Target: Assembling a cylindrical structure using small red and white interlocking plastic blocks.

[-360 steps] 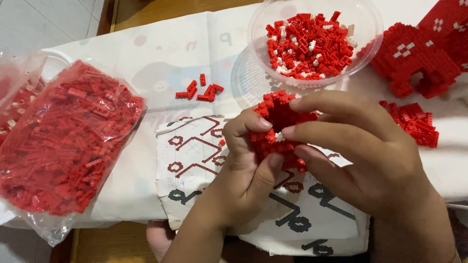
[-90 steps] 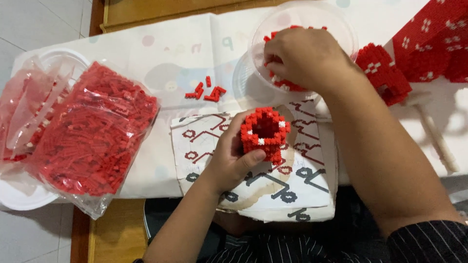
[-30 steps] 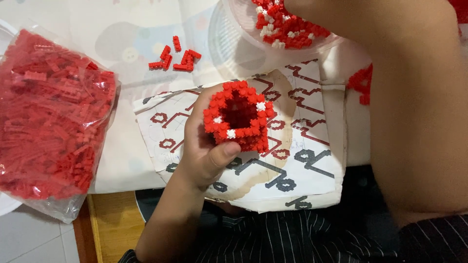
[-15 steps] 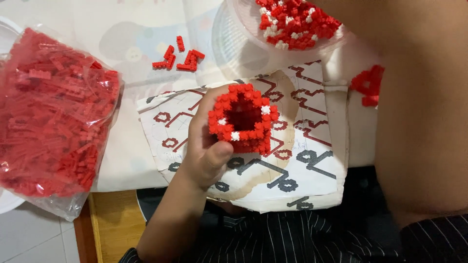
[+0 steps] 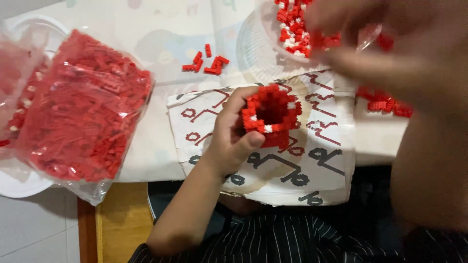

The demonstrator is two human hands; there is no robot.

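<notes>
The red block ring, a small hollow build of tiny red bricks with a few white ones in its rim, sits in the left hand above the printed instruction sheet. Its opening faces up toward the camera, so its axis runs roughly straight up from the sheet. The left hand closes on it from the left side: the thumb presses the near lower edge and the fingers curl round the far wall, a firm pinch on the ring.

The right hand is up and to the right of the ring, blurred, over the clear bowl of red and white bricks. Its fingers look drawn together, but the blur hides whether they pinch a brick; I cannot tell. The ring lies down and to the left of that hand, near but apart, and the left hand is the one on it.

Just beyond the sheet a few loose red bricks lie on the pale tablecloth. Far left, a clear bag of red bricks rests partly on a white plate. More red bricks lie at the right, under the right forearm.
</notes>
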